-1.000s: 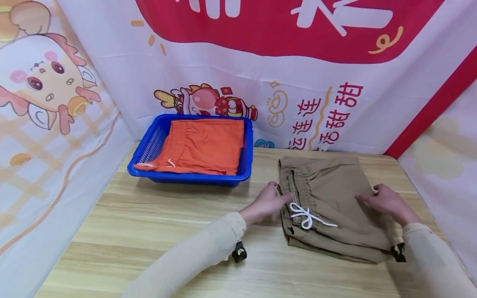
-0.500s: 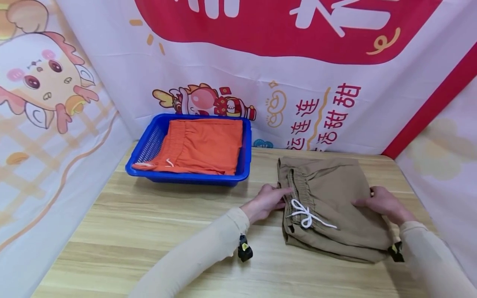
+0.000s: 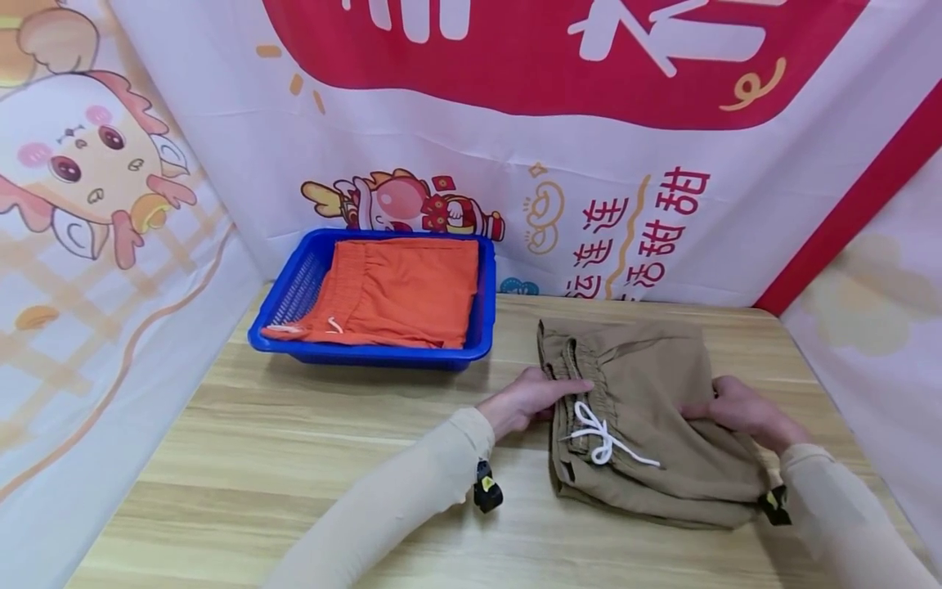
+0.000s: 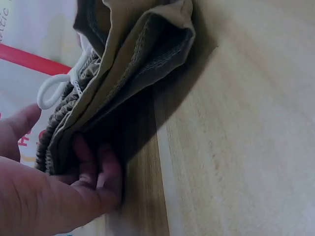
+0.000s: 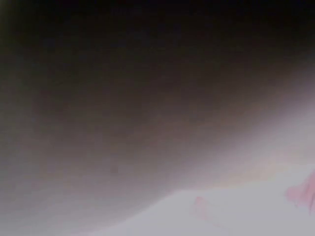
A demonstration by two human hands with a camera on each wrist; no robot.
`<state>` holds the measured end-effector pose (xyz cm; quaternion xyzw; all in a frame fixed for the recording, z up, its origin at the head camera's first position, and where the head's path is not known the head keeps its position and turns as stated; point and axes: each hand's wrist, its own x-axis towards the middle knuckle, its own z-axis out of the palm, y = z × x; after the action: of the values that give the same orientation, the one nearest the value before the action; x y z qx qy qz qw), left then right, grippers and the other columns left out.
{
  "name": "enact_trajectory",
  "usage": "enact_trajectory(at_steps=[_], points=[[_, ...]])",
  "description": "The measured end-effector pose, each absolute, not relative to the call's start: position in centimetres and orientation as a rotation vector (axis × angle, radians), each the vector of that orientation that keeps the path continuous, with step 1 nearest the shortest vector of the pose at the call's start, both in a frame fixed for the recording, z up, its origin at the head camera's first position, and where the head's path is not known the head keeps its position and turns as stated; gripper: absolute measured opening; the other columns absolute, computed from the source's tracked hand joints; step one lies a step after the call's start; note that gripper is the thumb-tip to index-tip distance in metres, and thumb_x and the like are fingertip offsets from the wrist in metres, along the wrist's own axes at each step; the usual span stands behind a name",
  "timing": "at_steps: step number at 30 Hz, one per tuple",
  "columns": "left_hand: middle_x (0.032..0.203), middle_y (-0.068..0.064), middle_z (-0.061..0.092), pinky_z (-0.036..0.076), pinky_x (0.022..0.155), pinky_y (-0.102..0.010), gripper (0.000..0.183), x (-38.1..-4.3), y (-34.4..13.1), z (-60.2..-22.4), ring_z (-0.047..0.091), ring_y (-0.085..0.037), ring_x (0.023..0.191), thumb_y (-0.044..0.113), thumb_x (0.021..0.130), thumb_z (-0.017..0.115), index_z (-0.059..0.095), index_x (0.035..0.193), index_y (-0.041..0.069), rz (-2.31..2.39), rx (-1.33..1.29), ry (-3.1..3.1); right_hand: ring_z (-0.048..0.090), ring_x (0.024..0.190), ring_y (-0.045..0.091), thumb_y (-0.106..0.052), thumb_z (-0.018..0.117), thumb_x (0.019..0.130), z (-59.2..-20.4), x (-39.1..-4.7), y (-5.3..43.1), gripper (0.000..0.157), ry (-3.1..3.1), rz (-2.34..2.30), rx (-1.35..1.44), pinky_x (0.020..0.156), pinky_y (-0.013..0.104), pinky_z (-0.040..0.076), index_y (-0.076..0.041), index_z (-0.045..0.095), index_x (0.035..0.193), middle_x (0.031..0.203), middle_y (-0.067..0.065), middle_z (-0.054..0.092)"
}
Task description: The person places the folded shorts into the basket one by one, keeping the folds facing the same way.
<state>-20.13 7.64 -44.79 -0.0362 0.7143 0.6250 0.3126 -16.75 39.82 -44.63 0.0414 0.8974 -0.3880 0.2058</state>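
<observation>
Folded brown shorts (image 3: 648, 376) with a white drawstring bow (image 3: 594, 429) are at the right side of the table in the head view. My left hand (image 3: 526, 398) grips their waistband edge, thumb on top and fingers tucked beneath. In the left wrist view those fingers (image 4: 106, 172) curl under the cloth layers, and that side of the shorts is raised off the wood. At the opposite edge my right hand (image 3: 743, 409) holds the shorts, thumb lying on top and the other fingers hidden below. The right wrist view is a dark blur of cloth.
A blue plastic basket (image 3: 383, 353) stands at the back left of the wooden table (image 3: 309, 458). Folded orange shorts (image 3: 412, 286) with a white cord lie in it. A printed cloth backdrop (image 3: 441, 131) rises behind the table and at both sides.
Both hands have closed on the brown shorts' edges, left fingers sliding underneath and the right hand moving inward. The shorts have shifted slightly left and toward me, and their left side has lifted.
</observation>
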Motion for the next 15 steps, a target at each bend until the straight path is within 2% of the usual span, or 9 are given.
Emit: enact_trajectory(at_steps=[2,4,7,9,11,15], points=[[0.086,-0.001,0.061,0.048,0.075,-0.032,0.045,-20.0,7.7,-44.8,0.055,-0.015,0.077,0.043,0.066,0.082,0.064,0.086,0.007,1.632,-0.077,1.918,0.056,0.076,0.017,-0.033,0.071,0.083,-44.8,-16.7,39.5,0.044,2.496,-1.074,0.097,0.064,0.03,0.049,0.006,0.058,0.098,0.082,0.005,0.06],[0.103,-0.005,0.059,0.046,0.084,-0.035,0.061,-19.7,7.8,-44.7,0.055,-0.019,0.093,0.045,0.066,0.082,0.06,0.103,0.002,1.597,-0.053,1.973,0.055,0.076,0.017,-0.034,0.07,0.083,-44.9,-16.7,39.2,0.044,2.494,-1.074,0.088,0.064,0.03,0.048,0.005,0.057,0.098,0.083,0.005,0.059],[0.131,-0.013,0.048,0.041,0.096,-0.042,0.092,-19.3,8.1,-44.5,0.047,-0.027,0.116,0.05,0.065,0.081,0.043,0.131,-0.002,1.5,-0.025,2.064,0.055,0.08,0.018,-0.032,0.068,0.085,-44.9,-16.6,38.8,0.046,2.478,-1.102,0.056,0.068,0.031,0.048,0.006,0.054,0.105,0.088,0.007,0.059],[0.142,-0.015,0.036,0.036,0.101,-0.045,0.105,-19.1,8.2,-44.5,0.039,-0.03,0.126,0.053,0.065,0.079,0.03,0.142,0.001,1.439,-0.012,2.115,0.056,0.082,0.019,-0.03,0.068,0.086,-44.8,-16.4,38.5,0.048,2.477,-1.118,0.038,0.069,0.031,0.048,0.007,0.051,0.11,0.093,0.009,0.06],[0.146,-0.016,0.032,0.036,0.101,-0.045,0.108,-19.0,8.3,-44.5,0.037,-0.03,0.128,0.054,0.066,0.078,0.025,0.145,0.002,1.404,-0.003,2.147,0.056,0.083,0.02,-0.028,0.068,0.086,-44.6,-16.3,38.2,0.048,2.482,-1.131,0.022,0.07,0.032,0.048,0.008,0.05,0.112,0.094,0.01,0.059],[0.141,-0.017,0.038,0.04,0.097,-0.044,0.1,-19.0,8.2,-44.7,0.042,-0.029,0.122,0.043,0.068,0.081,0.03,0.141,-0.001,1.411,0.002,2.176,0.055,0.081,0.019,-0.028,0.068,0.085,-44.2,-16.2,37.5,0.047,2.52,-1.111,0.016,0.068,0.032,0.048,0.006,0.05,0.111,0.093,0.01,0.059]])
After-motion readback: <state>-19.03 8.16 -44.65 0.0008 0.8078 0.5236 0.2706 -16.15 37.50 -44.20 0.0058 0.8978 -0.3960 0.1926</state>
